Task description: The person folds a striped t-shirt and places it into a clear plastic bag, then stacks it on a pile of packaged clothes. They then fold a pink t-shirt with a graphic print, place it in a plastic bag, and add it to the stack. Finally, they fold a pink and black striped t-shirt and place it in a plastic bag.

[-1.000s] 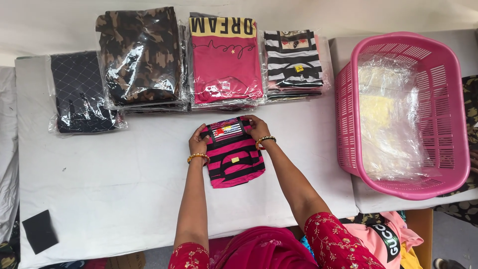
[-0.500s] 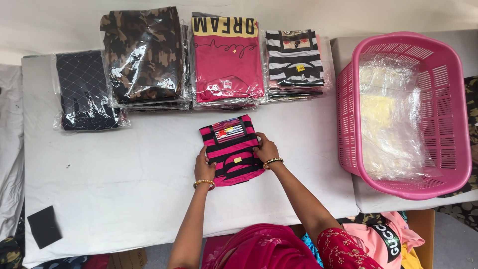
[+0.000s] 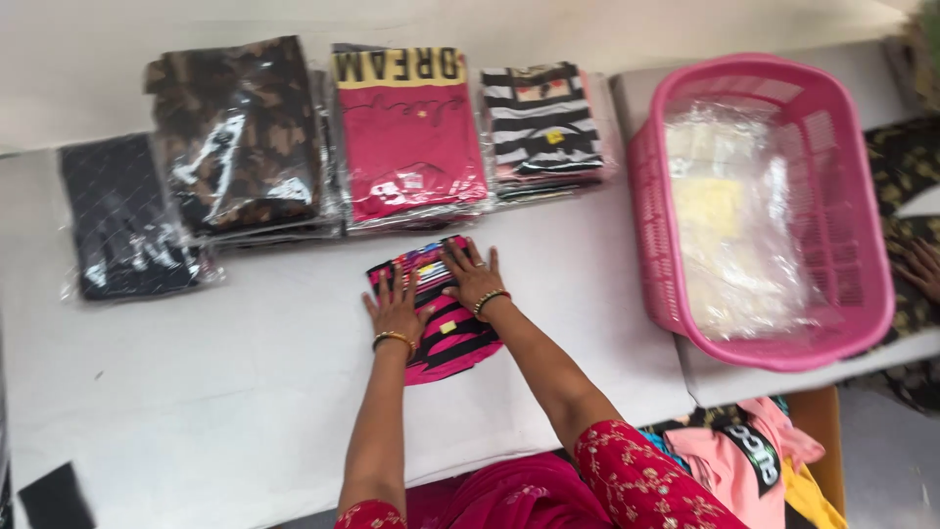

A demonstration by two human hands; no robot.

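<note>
White-covered table (image 3: 196, 392) below the pink basket (image 3: 862, 323): left hand (image 3: 397, 309) and right hand (image 3: 472, 277) pressed flat, fingers spread, gripping nothing, smoothing the folded striped garment (image 3: 446, 338); bagging seemingly next.

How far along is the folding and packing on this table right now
Done: four bagged garment stacks along the table's far edge, dark quilted, camouflage, pink top, striped. In hand: the left hand and right hand press flat on a folded pink-and-black striped garment, not yet bagged. Left: bagging it; clear plastic bags lie in the pink basket.
</note>
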